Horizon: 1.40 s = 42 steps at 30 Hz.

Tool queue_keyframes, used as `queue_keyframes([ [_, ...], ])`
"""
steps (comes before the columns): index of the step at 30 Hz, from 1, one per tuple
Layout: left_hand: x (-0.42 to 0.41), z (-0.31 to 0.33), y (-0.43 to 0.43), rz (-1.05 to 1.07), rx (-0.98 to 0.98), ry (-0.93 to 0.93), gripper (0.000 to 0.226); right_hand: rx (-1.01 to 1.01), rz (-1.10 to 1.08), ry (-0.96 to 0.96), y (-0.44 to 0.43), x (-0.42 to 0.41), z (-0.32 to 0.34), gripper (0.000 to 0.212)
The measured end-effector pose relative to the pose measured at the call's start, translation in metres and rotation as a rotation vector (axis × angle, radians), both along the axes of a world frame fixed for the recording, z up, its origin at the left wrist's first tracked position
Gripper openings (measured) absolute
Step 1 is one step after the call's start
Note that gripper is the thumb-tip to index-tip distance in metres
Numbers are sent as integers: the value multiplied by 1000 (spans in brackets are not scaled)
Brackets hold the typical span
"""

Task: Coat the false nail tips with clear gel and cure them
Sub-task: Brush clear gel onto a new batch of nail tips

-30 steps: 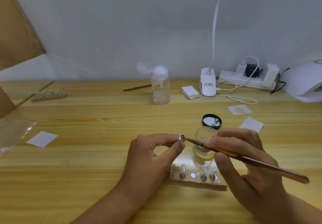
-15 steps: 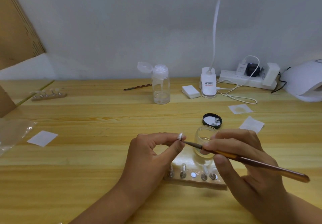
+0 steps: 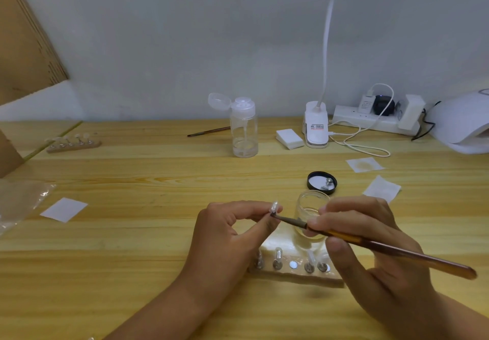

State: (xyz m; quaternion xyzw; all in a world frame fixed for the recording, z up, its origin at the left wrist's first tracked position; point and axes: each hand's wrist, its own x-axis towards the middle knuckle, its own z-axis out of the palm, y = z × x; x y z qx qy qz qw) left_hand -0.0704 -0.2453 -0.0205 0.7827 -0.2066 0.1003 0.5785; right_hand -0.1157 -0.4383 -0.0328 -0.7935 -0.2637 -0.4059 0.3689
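My left hand point(image 3: 227, 236) pinches a small clear nail tip point(image 3: 274, 206) between thumb and forefinger, just above the table. My right hand point(image 3: 370, 255) grips a brown-handled brush point(image 3: 370, 244), and its dark bristle end touches the lower edge of the tip. Behind the brush stands an open glass jar of clear gel point(image 3: 309, 207). Below the hands lies a wooden holder point(image 3: 296, 273) with several more tips on metal stands. The white curing lamp point(image 3: 463, 125) sits at the far right.
The jar's black lid point(image 3: 322, 182) lies behind the jar. A pump bottle point(image 3: 244, 130), a second brush point(image 3: 209, 131), a desk lamp base point(image 3: 316, 125), a power strip point(image 3: 370, 120), white wipes point(image 3: 381, 189) and a second tip holder point(image 3: 74, 144) are further back. A plastic bag point(image 3: 18, 202) lies left.
The brush tip has slid slightly down along the nail tip, from its top toward its lower edge. Both hands stay in nearly the same place.
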Motion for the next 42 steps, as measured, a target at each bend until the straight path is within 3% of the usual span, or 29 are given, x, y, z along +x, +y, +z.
queue_keyframes([
  [9,-1,1,2,-15,0,-19,5,188,-240,83,-17,8,9,16],
  [13,-4,0,1,-27,72,-63,5,119,-320,161,-17,16,4,20],
  [20,-3,-1,-2,-30,103,-103,6,-1,-335,289,-16,21,0,27],
  [29,-4,1,-3,-34,108,-99,8,-16,-327,350,-16,20,1,30],
  [36,-5,1,-2,-24,119,-101,8,-4,-316,325,-16,20,1,27],
  [42,-4,1,-3,-15,121,-115,8,147,-287,224,-16,17,3,17],
])
